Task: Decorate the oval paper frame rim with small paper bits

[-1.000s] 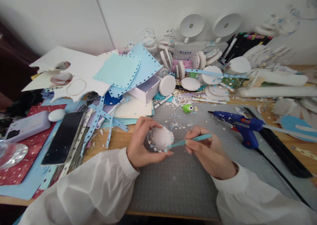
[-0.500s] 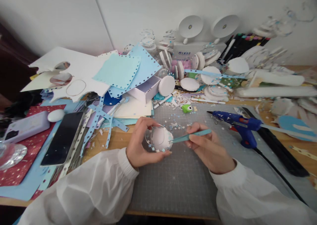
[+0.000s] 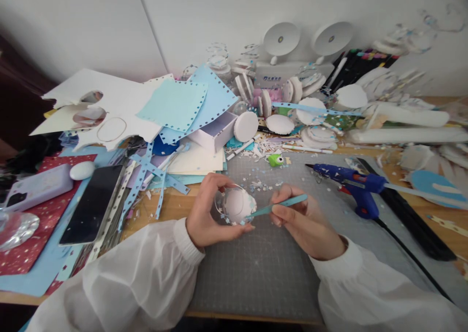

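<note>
The left hand (image 3: 204,220) curves into a C, fingers bent above and thumb stretched below, holding between them a white disc (image 3: 234,208) edged with small star shapes, over the grey mat (image 3: 256,278). The right hand (image 3: 305,227) pinches slim teal tweezers (image 3: 288,202) between thumb and fingertips, slanting them down leftward so their tip meets the disc's right edge. Both forearms angle inward from the near side.

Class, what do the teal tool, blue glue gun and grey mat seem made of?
Teal tool: coated metal or plastic, unclear; even, opaque colour. Glue gun: likely smooth moulded plastic; rounded housing. Grey mat: perhaps matt vinyl; dull surface, grid lines.
</note>
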`<action>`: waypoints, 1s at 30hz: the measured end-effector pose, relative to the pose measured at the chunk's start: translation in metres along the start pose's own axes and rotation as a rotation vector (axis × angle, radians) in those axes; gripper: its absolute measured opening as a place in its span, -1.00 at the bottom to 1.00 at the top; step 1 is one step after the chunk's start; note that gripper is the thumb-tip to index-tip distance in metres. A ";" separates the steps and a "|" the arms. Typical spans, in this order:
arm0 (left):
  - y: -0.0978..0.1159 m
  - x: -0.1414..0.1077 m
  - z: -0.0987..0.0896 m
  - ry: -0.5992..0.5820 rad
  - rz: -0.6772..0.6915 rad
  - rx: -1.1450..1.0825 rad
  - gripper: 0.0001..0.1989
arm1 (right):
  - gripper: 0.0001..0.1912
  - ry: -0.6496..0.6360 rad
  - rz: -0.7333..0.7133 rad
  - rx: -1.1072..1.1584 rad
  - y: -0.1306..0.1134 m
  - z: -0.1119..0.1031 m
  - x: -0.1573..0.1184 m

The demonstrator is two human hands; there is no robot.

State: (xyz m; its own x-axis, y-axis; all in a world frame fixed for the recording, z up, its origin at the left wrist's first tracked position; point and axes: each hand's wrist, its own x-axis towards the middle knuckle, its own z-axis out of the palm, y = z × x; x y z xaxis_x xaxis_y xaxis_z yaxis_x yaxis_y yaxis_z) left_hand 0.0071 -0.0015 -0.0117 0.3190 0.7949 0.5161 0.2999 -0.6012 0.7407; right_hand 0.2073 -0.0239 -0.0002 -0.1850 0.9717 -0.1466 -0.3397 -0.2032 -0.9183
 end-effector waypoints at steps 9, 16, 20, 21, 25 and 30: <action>-0.002 -0.002 0.001 0.012 -0.043 -0.037 -0.35 | -0.79 -0.043 -0.026 -0.011 -0.004 -0.002 0.003; -0.002 -0.004 0.002 0.008 -0.053 -0.085 -0.38 | -0.84 0.012 -0.018 0.048 -0.004 -0.006 0.004; -0.001 -0.003 0.001 0.002 -0.049 -0.090 -0.38 | -0.87 0.073 -0.011 0.090 -0.006 -0.011 0.006; -0.001 -0.003 0.001 -0.002 -0.044 -0.086 -0.38 | -0.89 0.091 -0.009 0.110 -0.006 -0.012 0.007; -0.003 -0.004 0.001 0.021 -0.029 -0.087 -0.39 | -0.92 0.176 0.011 0.235 -0.009 -0.017 0.012; -0.002 -0.008 0.002 0.045 -0.060 -0.140 -0.43 | -0.88 0.293 0.040 0.377 -0.010 -0.025 0.019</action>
State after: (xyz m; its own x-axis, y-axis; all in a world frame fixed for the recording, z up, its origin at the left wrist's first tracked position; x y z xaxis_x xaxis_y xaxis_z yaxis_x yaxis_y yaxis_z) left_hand 0.0059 -0.0071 -0.0186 0.2627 0.8337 0.4858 0.1875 -0.5379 0.8219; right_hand 0.2298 -0.0001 -0.0029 0.0442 0.9441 -0.3267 -0.6583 -0.2184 -0.7204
